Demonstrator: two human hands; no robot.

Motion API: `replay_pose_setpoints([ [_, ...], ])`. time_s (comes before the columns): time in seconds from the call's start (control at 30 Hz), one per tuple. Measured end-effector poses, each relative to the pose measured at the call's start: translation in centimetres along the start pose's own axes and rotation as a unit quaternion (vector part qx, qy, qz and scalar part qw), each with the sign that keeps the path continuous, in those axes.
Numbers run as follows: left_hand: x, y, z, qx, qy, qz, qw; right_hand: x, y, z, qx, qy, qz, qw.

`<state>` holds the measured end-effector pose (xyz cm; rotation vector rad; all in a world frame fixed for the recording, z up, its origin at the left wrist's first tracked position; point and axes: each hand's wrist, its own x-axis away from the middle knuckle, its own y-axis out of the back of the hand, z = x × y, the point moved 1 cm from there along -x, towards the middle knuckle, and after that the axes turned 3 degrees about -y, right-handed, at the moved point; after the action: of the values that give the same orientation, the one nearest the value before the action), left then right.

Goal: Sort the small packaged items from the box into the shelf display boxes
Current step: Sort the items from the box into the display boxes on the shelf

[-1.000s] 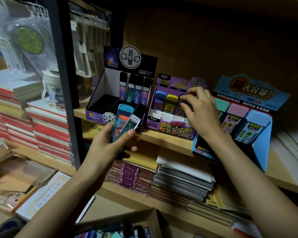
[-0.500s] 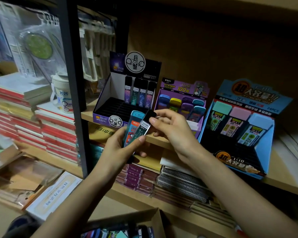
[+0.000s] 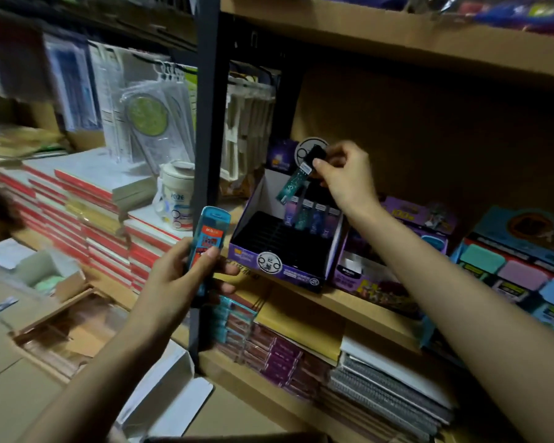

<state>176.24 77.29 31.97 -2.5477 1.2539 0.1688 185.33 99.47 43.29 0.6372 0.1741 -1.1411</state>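
My right hand (image 3: 344, 174) pinches a slim teal lead case with a black cap (image 3: 296, 180) by its top, tilted above the back row of the black-and-purple display box (image 3: 269, 251) on the shelf. Several similar cases (image 3: 312, 215) stand in that back row. My left hand (image 3: 179, 276) grips a blue-topped case (image 3: 207, 241) upright, just left of the box's front corner. To the right stand a purple display box (image 3: 381, 282) and a blue display box with pastel erasers (image 3: 522, 266).
A black shelf upright (image 3: 205, 155) rises just behind my left hand. Stacked red-edged notebooks (image 3: 87, 219) and a white mug (image 3: 175, 199) sit to the left. Spiral notebooks (image 3: 381, 394) fill the lower shelf. Open cardboard boxes (image 3: 58, 330) lie on the floor.
My right hand took the black-capped teal case out of my left hand and raised it over the black-and-purple box. The left hand now holds only the blue-topped case. The view shifted left.
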Motion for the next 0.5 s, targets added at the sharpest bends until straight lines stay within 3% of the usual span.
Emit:
replay_pose_setpoints([
  [0.13,-0.1,1.7,0.1,-0.013,0.007,-0.01,1.0,-1.8,-2.6,-1.2,0.114,0.043,0.007,0.993],
  [0.37,-0.4,2.9,0.7,0.003,0.03,-0.017,0.999,-1.7,-4.3,-2.7,0.252,0.139,0.085,0.954],
  [0.5,-0.3,2.7,0.9,0.004,0.031,-0.022,0.999,-1.9,-4.6,-2.7,0.252,0.135,0.089,0.954],
])
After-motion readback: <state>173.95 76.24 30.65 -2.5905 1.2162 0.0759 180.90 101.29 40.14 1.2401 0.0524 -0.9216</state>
